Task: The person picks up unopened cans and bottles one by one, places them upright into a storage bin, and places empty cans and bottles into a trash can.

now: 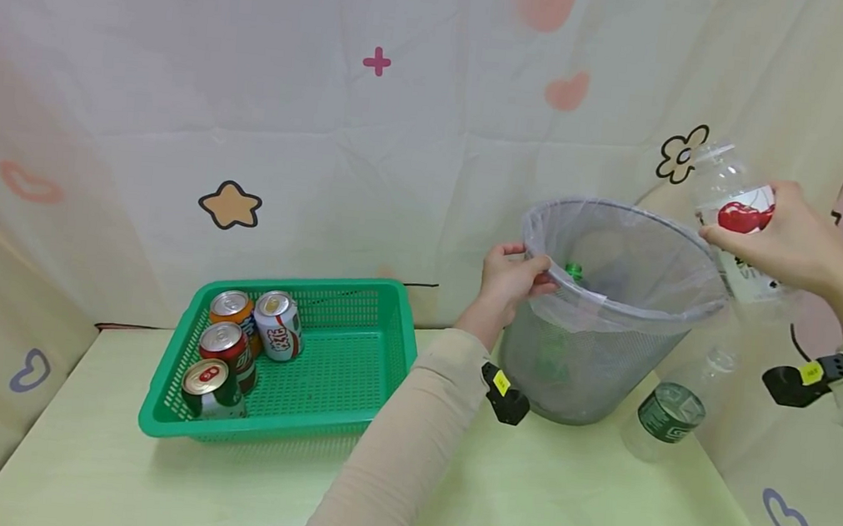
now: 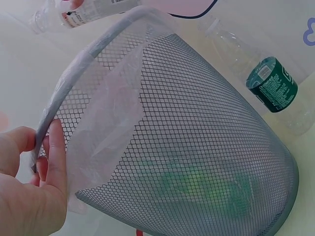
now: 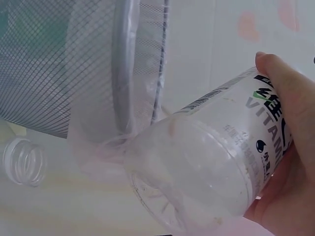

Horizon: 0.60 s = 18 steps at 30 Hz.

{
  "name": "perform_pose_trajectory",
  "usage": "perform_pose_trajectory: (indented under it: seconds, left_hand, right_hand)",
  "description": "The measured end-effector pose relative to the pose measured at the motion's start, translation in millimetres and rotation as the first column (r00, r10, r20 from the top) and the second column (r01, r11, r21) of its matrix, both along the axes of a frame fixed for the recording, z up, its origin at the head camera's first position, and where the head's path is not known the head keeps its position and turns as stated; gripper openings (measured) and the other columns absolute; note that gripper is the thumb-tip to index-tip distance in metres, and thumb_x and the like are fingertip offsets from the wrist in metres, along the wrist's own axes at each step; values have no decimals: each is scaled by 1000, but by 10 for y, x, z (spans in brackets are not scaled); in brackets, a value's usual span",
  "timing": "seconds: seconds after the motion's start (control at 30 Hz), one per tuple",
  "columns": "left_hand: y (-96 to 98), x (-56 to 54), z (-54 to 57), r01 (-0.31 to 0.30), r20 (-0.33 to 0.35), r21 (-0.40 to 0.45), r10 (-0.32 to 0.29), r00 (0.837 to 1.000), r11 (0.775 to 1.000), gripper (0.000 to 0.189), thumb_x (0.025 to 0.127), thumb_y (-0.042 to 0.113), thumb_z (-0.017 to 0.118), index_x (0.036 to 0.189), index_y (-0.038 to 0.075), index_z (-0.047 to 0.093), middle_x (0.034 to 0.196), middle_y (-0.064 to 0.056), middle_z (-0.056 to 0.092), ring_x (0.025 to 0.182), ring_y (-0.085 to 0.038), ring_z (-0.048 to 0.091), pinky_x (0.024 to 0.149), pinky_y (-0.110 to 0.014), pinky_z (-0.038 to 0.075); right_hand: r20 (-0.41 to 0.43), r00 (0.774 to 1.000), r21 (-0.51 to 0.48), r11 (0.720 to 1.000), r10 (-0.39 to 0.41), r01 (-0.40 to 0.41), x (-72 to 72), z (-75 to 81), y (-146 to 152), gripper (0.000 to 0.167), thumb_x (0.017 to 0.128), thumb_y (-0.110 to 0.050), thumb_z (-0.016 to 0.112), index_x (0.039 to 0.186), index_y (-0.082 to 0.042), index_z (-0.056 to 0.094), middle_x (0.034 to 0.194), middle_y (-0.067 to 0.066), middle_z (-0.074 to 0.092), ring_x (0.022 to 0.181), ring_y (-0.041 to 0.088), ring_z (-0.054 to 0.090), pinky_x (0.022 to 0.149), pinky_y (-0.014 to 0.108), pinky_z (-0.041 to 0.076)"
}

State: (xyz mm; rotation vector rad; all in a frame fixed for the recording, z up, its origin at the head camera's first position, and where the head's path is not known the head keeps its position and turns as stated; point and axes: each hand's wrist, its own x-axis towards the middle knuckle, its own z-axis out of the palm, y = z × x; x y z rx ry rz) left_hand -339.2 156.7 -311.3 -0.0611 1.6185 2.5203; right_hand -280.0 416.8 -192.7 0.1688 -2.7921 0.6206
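Observation:
My left hand (image 1: 507, 285) pinches the rim of a grey mesh trash bin (image 1: 578, 369), fingers over the edge and its clear plastic liner (image 2: 106, 132). The bin leans, its mouth up and to the right. Green bottles show dimly through the mesh, and a green cap (image 1: 574, 270) shows inside the mouth. Right of the rim, my right hand (image 1: 807, 242) grips a clear plastic bottle (image 3: 192, 167) round its white label with red cherries. The bottle is tilted, neck up and left, base close by the rim in the right wrist view.
A second clear bottle (image 1: 670, 414) with a green label stands on the table (image 1: 558, 509), right of the bin. To the left, a green plastic basket (image 1: 331, 435) holds several drink cans (image 1: 279, 326). A patterned curtain (image 1: 399, 169) hangs behind.

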Motion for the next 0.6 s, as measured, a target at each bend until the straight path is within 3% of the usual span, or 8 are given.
perform_pose_trajectory:
  seconds: [0.17, 0.4, 0.6]
  left_hand:
    - [-8, -10, 7, -3, 3, 2, 3, 1000, 1000, 34, 78, -5, 62, 105, 9, 47, 82, -10, 54, 55, -15, 58, 57, -27, 56]
    - [-11, -8, 17, -6, 6, -17, 6, 1000, 1000, 34, 79, -4, 62, 106, 10, 47, 83, -10, 54, 56, -15, 58, 58, -27, 56]
    - [1, -2, 16, 0, 11, 0, 0, 1000, 1000, 34, 78, -6, 61, 104, 10, 46, 83, -9, 53, 56, -15, 57, 57, -26, 56]
  right_hand:
    - [75, 997, 29, 999, -18, 16, -44, 70, -43, 83, 84, -40, 62, 133, 10, 16, 111, 25, 40, 84, 32, 49, 50, 26, 44]
    - [78, 995, -3, 998, 57, -57, -132, 127, -142, 49, 85, -36, 64, 112, -1, 44, 86, 10, 57, 60, 14, 54, 48, 27, 48]
    - [128, 992, 49, 999, 12, -18, -148, 165, -222, 65, 85, -43, 60, 121, 4, 32, 99, 16, 49, 66, 18, 50, 48, 29, 45]
